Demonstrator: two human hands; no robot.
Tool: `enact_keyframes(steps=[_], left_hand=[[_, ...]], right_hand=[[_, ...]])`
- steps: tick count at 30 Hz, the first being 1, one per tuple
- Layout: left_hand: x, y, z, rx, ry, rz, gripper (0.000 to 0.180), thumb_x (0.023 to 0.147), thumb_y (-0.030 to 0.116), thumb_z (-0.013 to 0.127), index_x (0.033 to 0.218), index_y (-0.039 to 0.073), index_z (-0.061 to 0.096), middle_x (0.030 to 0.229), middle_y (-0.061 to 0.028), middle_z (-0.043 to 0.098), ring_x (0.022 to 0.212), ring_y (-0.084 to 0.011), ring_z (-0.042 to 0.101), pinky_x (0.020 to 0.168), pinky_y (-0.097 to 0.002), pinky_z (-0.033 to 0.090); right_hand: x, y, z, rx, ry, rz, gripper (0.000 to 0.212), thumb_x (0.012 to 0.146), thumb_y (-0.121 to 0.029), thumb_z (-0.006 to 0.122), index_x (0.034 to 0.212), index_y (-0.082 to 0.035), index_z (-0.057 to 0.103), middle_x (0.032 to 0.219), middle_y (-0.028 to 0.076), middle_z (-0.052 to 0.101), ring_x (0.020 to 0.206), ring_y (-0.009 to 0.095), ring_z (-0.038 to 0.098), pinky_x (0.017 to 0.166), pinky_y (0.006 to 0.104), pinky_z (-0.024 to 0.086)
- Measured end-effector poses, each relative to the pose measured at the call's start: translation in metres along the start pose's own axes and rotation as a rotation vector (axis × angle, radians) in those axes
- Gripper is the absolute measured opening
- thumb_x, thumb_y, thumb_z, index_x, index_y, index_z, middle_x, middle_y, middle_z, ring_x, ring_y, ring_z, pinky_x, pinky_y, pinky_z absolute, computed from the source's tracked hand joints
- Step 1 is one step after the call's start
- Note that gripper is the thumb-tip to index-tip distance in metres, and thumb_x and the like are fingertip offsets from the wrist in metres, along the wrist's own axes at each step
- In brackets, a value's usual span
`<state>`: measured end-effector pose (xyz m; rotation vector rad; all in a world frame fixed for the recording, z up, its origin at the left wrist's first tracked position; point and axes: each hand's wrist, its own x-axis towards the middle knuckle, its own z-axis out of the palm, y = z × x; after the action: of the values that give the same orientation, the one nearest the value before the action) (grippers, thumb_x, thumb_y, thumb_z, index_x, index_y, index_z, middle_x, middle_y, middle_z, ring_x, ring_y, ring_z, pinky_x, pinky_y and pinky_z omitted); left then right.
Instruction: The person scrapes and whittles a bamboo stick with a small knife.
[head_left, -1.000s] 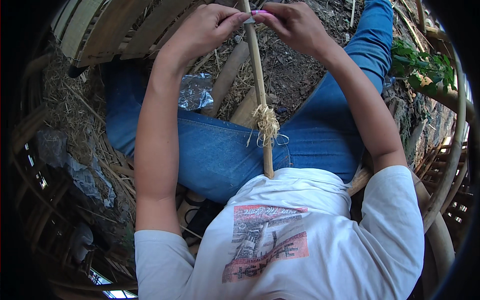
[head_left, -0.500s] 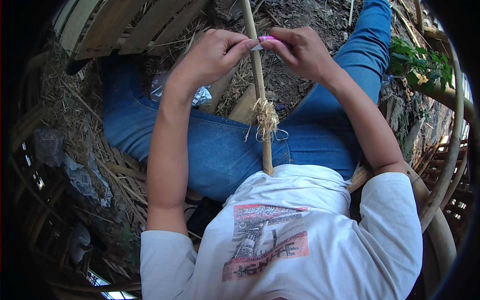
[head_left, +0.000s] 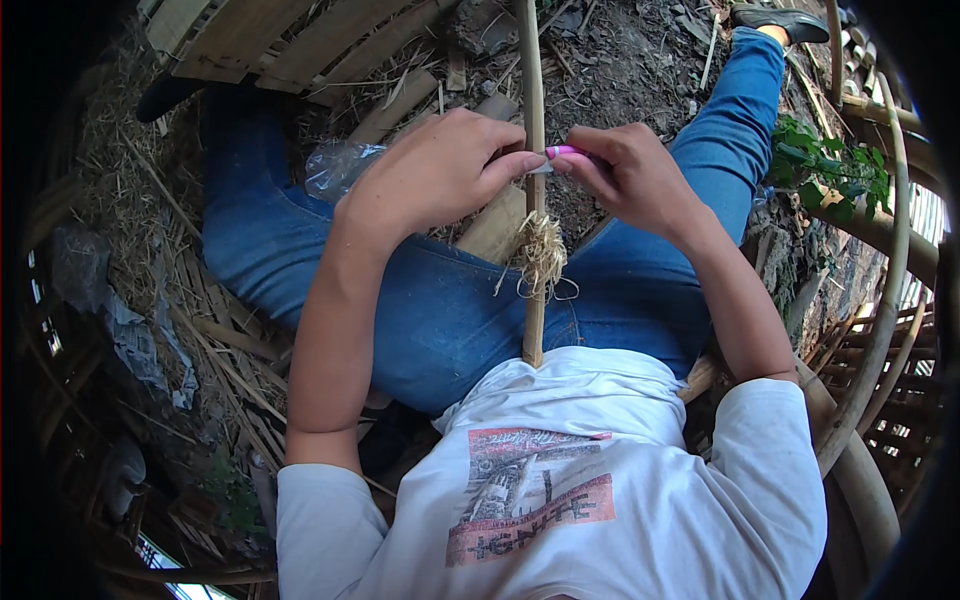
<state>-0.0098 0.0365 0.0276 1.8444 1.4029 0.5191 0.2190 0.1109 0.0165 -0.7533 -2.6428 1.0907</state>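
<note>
A long bamboo stick [head_left: 532, 75] runs up between my legs, its near end against my shirt at the waist. Across it lies a small pink-handled knife [head_left: 561, 151], its pale blade touching the stick. My right hand [head_left: 640, 175] is closed round the pink handle. My left hand [head_left: 450, 165] is closed in a pinch at the blade's other end, thumb along it; its fingertips are partly hidden. Lower on the stick hangs a bunch of thin curled shavings [head_left: 541, 245], still attached around it.
My jeans-clad legs [head_left: 420, 310] are spread on either side. Slatted wood [head_left: 230, 45] stands at the far left, with clear plastic [head_left: 335, 168] beside my left hand. Straw and soil cover the ground. Green leaves [head_left: 830, 165] and curved bamboo poles [head_left: 885, 330] are on the right.
Both hands and the knife have slid down the stick, closer to my body and to the shavings. Both hands keep their hold.
</note>
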Motion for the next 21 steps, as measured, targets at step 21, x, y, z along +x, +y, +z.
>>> enact_keyframes(steps=[21], left_hand=[[0.103,-0.073,-0.026,-0.472,0.150,0.100,0.040,0.109,0.033,0.052,0.087,0.002,0.065,0.062,0.0028,0.050,0.057,-0.0087,0.045,0.051,-0.0291,0.038]], right_hand=[[0.112,0.027,-0.079,-0.462,0.144,-0.190,0.032,0.099,-0.030,0.065,0.084,-0.002,0.072,0.071,0.015,0.068,0.061,0.030,0.066,0.060,0.0421,0.052]])
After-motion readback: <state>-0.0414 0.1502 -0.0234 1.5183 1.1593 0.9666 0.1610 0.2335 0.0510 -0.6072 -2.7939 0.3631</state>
